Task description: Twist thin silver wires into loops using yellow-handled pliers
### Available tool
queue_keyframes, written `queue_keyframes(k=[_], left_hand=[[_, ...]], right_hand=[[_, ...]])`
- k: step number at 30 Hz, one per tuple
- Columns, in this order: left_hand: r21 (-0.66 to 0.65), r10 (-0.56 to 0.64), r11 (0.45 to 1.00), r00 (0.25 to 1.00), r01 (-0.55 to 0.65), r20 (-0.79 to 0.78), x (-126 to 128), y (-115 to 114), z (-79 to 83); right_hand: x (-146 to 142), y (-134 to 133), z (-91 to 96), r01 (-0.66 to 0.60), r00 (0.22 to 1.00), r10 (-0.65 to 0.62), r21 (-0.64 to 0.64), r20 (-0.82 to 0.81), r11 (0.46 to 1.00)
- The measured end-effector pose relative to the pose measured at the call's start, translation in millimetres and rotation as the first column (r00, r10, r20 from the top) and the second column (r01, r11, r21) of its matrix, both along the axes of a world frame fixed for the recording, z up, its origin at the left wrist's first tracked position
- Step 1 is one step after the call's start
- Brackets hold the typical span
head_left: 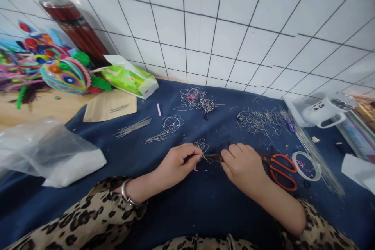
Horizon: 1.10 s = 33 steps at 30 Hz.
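Note:
Thumb and fingers of my left hand (183, 160) pinch a thin silvery wire (207, 159) near the middle of the cloth. My right hand (241, 164) is closed around what look like dark pliers (215, 158); their narrow jaws point left and meet the wire at my left fingertips. The pliers' handles are hidden in my palm. Behind my left fingers lies a small wire coil (201, 145), and a bit of pink shows just below them. Orange-handled scissors (283, 172) lie right of my right hand, their blades partly hidden by it.
On the dark blue cloth (205, 211) lie wire tangles (258, 120), a wire bundle (134, 127) and a round tub (306, 166) with pink bits. A white mug (325, 111) stands right. A plastic bag (52, 148), green packet (130, 76) and red flask (74, 27) are left.

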State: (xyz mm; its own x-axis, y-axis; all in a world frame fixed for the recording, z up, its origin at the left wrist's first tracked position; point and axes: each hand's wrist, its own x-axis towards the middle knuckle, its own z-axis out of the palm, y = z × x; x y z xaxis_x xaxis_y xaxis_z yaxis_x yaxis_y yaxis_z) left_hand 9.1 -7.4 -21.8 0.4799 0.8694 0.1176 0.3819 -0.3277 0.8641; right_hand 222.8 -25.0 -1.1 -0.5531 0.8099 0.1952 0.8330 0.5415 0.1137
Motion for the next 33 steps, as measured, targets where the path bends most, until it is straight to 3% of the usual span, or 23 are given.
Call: queue_keyframes(k=[11,33], left_hand=[[-0.051,0.063,0.997,0.998,-0.061,0.024,3.8,-4.0,-3.8],[0.008,0.050,0.999,0.997,-0.051,0.065,3.6,-8.0,-2.1]], right_hand=[[-0.6,-1.0,-0.1,0.020,1.000,-0.020,0.033,0.020,0.999],[0.8,-1.1,-2.9,-0.004,1.000,0.004,0.014,-0.012,1.000]])
